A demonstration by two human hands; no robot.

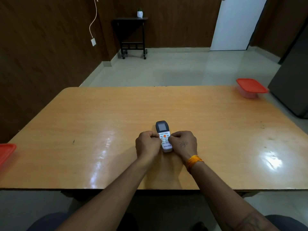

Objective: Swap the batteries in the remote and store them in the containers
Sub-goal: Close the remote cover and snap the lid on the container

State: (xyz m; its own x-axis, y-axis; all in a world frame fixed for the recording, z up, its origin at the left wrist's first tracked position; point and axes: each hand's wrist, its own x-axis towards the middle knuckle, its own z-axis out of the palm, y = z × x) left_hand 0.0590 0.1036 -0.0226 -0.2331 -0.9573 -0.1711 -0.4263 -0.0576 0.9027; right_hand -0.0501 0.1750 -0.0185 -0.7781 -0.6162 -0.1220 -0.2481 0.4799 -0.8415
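A white remote (164, 136) with a dark screen end and an orange button lies face up in the middle of the wooden table (100, 130). My left hand (147, 144) grips its left side with curled fingers. On its right side my right hand (183, 142) does the same, an orange thread band on that wrist. One container with a red lid (251, 87) stands at the table's far right corner. Another red-lidded container (6, 152) sits at the left edge, partly cut off by the frame. No batteries are visible.
Beyond the table lies a pale tiled floor with a small black wheeled side table (131, 35) holding a white pot against the wood-panelled wall. A dark cabinet (293, 90) stands close to the table's right side. My knees show below the near edge.
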